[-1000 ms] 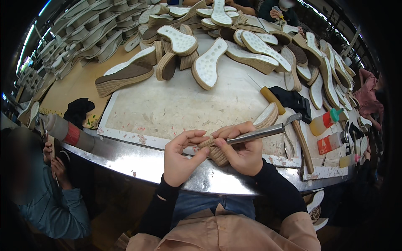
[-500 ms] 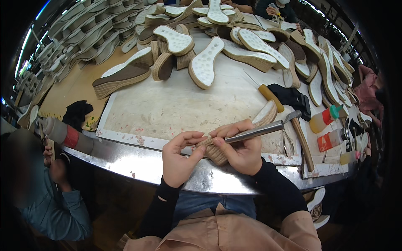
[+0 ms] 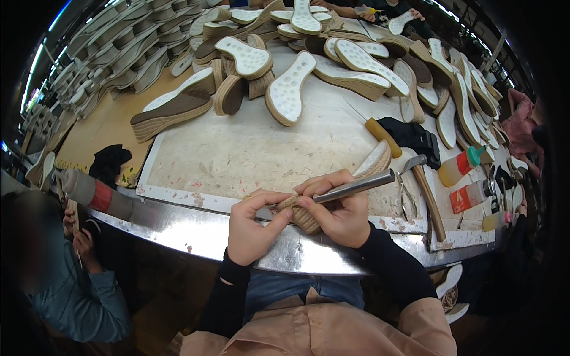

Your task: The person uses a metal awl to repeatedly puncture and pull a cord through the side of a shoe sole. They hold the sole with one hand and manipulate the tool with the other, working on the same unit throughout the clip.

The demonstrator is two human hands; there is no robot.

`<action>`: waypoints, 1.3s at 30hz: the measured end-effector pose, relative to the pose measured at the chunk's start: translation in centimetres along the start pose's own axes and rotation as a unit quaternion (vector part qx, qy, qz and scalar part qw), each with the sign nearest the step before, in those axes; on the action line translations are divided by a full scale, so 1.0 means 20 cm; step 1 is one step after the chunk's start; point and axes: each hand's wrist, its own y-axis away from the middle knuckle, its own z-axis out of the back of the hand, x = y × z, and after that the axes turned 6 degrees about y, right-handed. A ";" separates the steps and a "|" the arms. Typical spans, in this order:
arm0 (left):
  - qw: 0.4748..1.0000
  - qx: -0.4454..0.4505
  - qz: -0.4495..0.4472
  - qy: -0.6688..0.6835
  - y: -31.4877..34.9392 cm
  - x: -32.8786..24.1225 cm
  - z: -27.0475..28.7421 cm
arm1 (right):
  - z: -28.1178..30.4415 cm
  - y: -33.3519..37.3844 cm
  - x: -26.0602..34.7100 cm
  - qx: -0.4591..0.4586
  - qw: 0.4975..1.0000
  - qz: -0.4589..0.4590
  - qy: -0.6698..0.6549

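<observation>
A woven rope-wrapped wedge shoe sole [image 3: 373, 164] lies across the near edge of the workboard [image 3: 237, 154]. My left hand [image 3: 252, 226] pinches the rope at the sole's near end. My right hand [image 3: 338, 210] grips a metal rod-shaped tool [image 3: 356, 186], its tip pressed against the same near end between both hands. Both forearms are in black sleeves.
A heap of wedge soles [image 3: 285, 89] fills the far side of the table. A hammer [image 3: 424, 190], pliers [image 3: 405, 199], a yellow-handled tool [image 3: 383, 136] and glue bottles [image 3: 460, 166] lie to the right. Another person [image 3: 65, 273] sits at lower left.
Both hands stay on the sole's near end with only slight shifts of fingers and tool.
</observation>
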 end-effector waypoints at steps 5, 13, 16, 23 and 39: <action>1.000 -0.007 0.022 0.021 0.00 0.01 0.00 | -0.01 0.01 -0.01 -0.015 0.999 0.010 0.040; 0.999 -0.004 0.029 0.038 0.00 -0.01 0.01 | -0.01 0.01 -0.03 -0.026 1.000 -0.001 -0.004; 0.999 0.022 -0.034 -0.022 0.01 -0.02 0.00 | -0.01 0.01 -0.02 -0.018 1.000 -0.006 -0.007; 0.979 0.048 -0.072 -0.184 0.03 -0.05 -0.02 | 0.05 -0.02 0.06 -0.108 0.988 -0.029 -0.111; 0.984 -0.048 -0.069 -0.156 0.10 0.01 -0.09 | 0.90 0.26 0.01 -0.150 0.830 -0.211 0.494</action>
